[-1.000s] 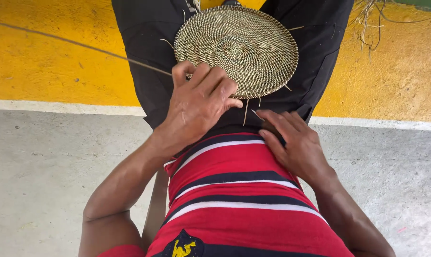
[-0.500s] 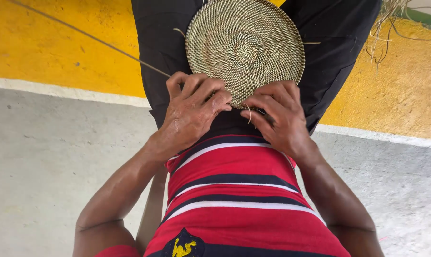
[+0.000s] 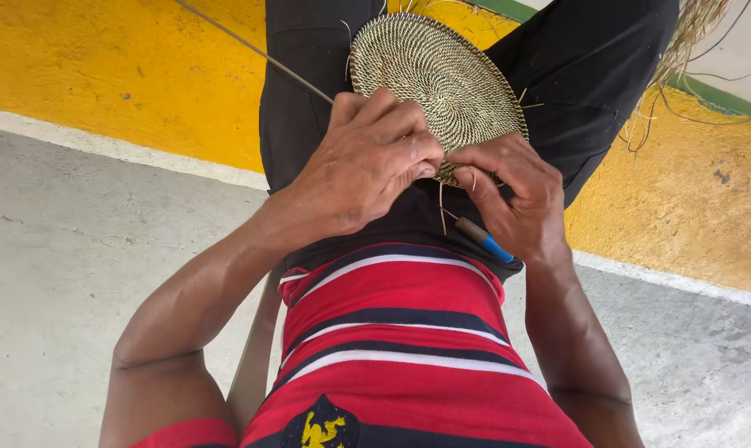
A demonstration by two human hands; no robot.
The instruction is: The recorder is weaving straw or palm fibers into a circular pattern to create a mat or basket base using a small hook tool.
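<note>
On the lap, the left hand (image 3: 367,162) and right hand (image 3: 512,195) curl together, pinching the woven disc's (image 3: 434,75) near rim.

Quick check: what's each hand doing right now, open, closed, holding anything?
Left hand: closed, pinching the near edge of the round woven mat.
Right hand: closed on the mat edge, blue-handled tool tucked in it.

Bare floor (image 3: 77,274) lies open at lower left. At frame centre the disc (image 3: 438,79), the knees and a long strand (image 3: 259,54) at upper left block passage; loose fibres (image 3: 682,58) crowd the upper right.
</note>
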